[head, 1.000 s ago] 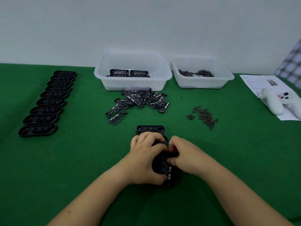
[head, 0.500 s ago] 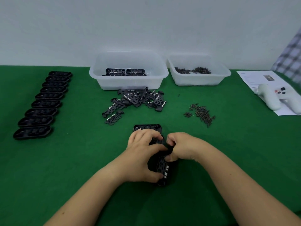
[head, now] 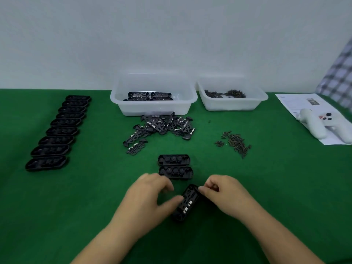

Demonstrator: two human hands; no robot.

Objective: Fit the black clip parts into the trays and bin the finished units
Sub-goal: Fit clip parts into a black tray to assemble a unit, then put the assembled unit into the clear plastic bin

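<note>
Right hand (head: 224, 195) pinches the tray's (head: 187, 201) far end; left hand (head: 150, 199) thumb presses its side, fingers loosely curled. The tray tilts between both fingers. Uneven pressure could pop the clip out

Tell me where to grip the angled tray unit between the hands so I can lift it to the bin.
Pinch the tray unit across its two long edges near the middle, coming from above. It lies flat on the green cloth, long and narrow, angled toward the upper right, so its short width likely fits one hand. The left hand and right hand already flank those edges.
</note>
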